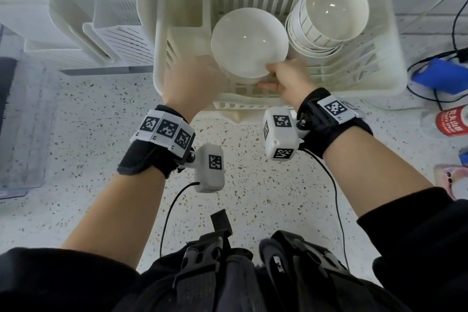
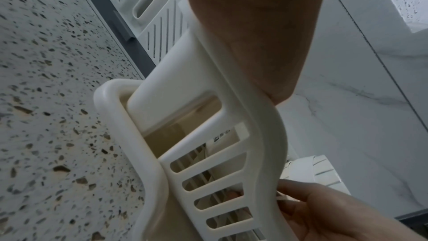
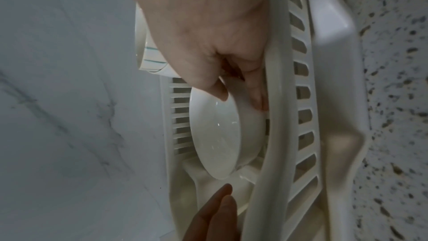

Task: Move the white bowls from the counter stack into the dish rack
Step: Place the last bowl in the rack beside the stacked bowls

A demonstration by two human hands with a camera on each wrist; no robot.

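A white bowl stands tilted on its edge inside the cream dish rack, hollow side towards me. My right hand pinches its lower right rim, thumb inside and fingers behind, as the right wrist view shows on the bowl. My left hand is at the bowl's left edge. Its fingers lie straight, just short of the bowl's rim. A tilted stack of white bowls leans in the rack's right part. No bowl stack on the counter is in view.
A second white slatted drainer stands left of the rack. A blue object with black cables, a red can and a pink item lie at the right. A clear container sits at the left on the speckled counter.
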